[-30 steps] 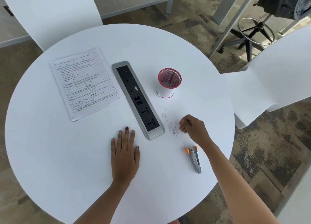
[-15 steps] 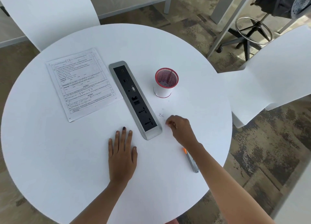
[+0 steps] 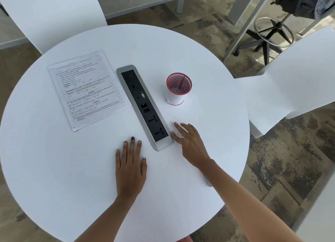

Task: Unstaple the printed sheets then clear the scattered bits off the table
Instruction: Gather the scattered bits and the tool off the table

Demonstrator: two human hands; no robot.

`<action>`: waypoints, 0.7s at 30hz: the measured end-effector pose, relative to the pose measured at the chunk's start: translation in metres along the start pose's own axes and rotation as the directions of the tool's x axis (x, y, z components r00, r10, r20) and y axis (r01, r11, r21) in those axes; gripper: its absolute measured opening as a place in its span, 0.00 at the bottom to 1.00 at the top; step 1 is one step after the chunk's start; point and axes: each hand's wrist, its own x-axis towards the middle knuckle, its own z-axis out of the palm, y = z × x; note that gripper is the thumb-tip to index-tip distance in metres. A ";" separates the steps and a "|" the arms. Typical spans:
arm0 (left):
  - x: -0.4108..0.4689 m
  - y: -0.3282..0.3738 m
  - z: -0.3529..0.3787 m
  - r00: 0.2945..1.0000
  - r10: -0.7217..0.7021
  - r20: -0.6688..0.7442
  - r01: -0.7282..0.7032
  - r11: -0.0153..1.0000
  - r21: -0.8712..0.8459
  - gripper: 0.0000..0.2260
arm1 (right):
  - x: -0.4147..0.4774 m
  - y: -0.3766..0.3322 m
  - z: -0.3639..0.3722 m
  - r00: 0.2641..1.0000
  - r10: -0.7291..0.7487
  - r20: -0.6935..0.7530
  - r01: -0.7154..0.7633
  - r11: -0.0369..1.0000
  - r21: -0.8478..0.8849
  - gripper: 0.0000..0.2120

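The printed sheets [image 3: 87,89] lie flat at the left of the round white table [image 3: 54,178]. My left hand [image 3: 130,165] rests flat on the table, fingers straight. My right hand [image 3: 190,142] lies with spread fingers on the table beside the near end of the power strip [image 3: 145,105], blurred by motion, covering the spot where the small staple bits lay. One tiny bit [image 3: 175,117] shows just beyond its fingertips. The red mesh cup [image 3: 178,88] stands behind that hand. Only a sliver of the staple remover [image 3: 208,183] shows from under my right forearm.
White chairs stand at the back left [image 3: 54,11] and right [image 3: 290,89] of the table. A black stool base [image 3: 268,36] and grey table legs are on the carpet at the far right.
My right hand has moved left towards the power strip and gone from curled fingers to spread fingers over the bits. The staple remover is now hidden by my forearm. The left hand stays put.
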 end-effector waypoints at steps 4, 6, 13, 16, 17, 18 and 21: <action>0.000 0.000 0.000 1.000 0.002 -0.003 -0.002 1.000 -0.005 0.25 | 0.002 0.001 -0.003 0.998 0.062 0.002 -0.062 0.998 0.012 0.25; -0.001 0.001 0.000 1.000 0.002 -0.007 -0.002 1.000 -0.010 0.25 | 0.008 -0.001 -0.006 0.977 0.212 -0.031 -0.207 0.971 0.121 0.25; -0.001 0.001 -0.001 1.000 -0.003 0.004 0.003 1.000 -0.004 0.25 | 0.059 0.004 -0.009 0.900 0.433 -0.044 -0.401 0.863 0.307 0.28; 0.000 0.000 -0.001 1.000 -0.007 0.014 0.007 1.000 -0.003 0.25 | 0.074 0.009 -0.004 0.899 0.437 -0.019 -0.408 0.853 0.325 0.31; 0.000 0.000 -0.001 1.000 -0.006 0.016 0.006 1.000 -0.005 0.25 | 0.076 0.011 -0.003 0.899 0.439 -0.002 -0.414 0.851 0.323 0.32; 0.000 -0.001 -0.001 1.000 -0.005 0.015 0.005 1.000 -0.006 0.25 | 0.077 0.012 -0.002 0.898 0.439 0.019 -0.422 0.850 0.316 0.33; 0.000 0.000 -0.001 1.000 -0.006 0.010 0.006 1.000 -0.010 0.25 | 0.071 0.010 0.001 0.932 0.353 0.075 -0.360 0.891 0.277 0.34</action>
